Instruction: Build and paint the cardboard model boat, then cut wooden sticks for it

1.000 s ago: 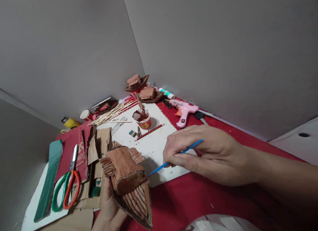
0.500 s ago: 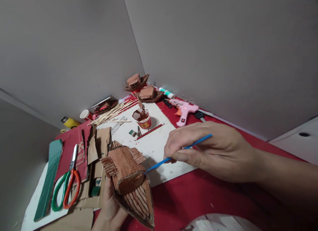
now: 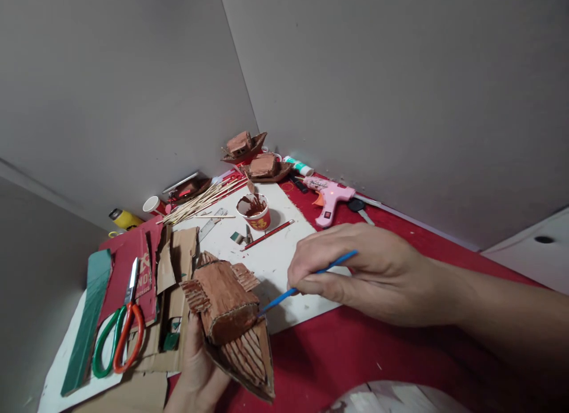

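We count one model boat (image 3: 229,300) raised over the table, one thin blue paintbrush (image 3: 280,298) and two more boats (image 3: 268,168) in the far corner; nearer are one paper cup (image 3: 259,221) with brown paint inside, one pair of scissors (image 3: 128,321) and one pink glue gun (image 3: 328,201). Our left hand (image 3: 198,359) clasps the boat from its side and beneath, most fingers hidden; our right hand (image 3: 355,277) has thumb and forefinger pinched on the brush, its tip touching the cabin's lower corner. The cabin is rounded and brown-painted; the deck is ridged corrugated cardboard, narrowing to a point towards us. The white board (image 3: 284,259) shows between boat and right hand; its near edge meets the red table surface (image 3: 320,365), which stretches right of the boat, giving us room.
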A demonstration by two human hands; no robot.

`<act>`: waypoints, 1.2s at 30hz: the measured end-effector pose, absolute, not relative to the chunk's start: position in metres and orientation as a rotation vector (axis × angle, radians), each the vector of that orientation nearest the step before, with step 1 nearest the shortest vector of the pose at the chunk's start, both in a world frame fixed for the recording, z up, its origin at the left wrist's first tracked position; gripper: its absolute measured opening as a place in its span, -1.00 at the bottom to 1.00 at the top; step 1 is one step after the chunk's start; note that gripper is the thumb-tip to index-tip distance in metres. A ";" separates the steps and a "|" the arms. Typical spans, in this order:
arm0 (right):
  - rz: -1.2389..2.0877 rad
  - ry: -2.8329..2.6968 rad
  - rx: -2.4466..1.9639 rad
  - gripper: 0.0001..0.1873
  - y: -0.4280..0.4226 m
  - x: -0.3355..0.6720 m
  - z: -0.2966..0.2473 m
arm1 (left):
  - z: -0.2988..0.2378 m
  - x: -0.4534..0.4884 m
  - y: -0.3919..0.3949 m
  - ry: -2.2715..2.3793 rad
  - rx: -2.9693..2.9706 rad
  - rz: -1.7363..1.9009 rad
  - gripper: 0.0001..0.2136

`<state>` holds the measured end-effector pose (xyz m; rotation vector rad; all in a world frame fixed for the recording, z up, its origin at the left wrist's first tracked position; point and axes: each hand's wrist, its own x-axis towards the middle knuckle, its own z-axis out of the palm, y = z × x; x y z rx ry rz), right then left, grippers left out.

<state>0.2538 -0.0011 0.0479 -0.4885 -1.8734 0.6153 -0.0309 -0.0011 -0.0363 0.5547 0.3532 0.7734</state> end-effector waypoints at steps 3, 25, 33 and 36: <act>0.596 -1.865 -0.502 -0.90 -0.001 0.257 0.048 | -0.037 -0.033 0.000 0.350 0.554 0.758 -0.55; 0.547 -1.429 -0.710 -0.86 -0.003 0.260 0.052 | -0.033 -0.024 0.001 0.240 0.613 0.795 -0.54; 0.457 -1.276 -1.050 -0.86 0.045 0.269 0.042 | -0.029 -0.024 -0.002 0.123 0.555 0.715 -0.52; 0.372 -1.485 -1.239 -0.81 0.068 0.270 0.040 | -0.030 -0.027 -0.004 0.201 0.517 0.695 -0.56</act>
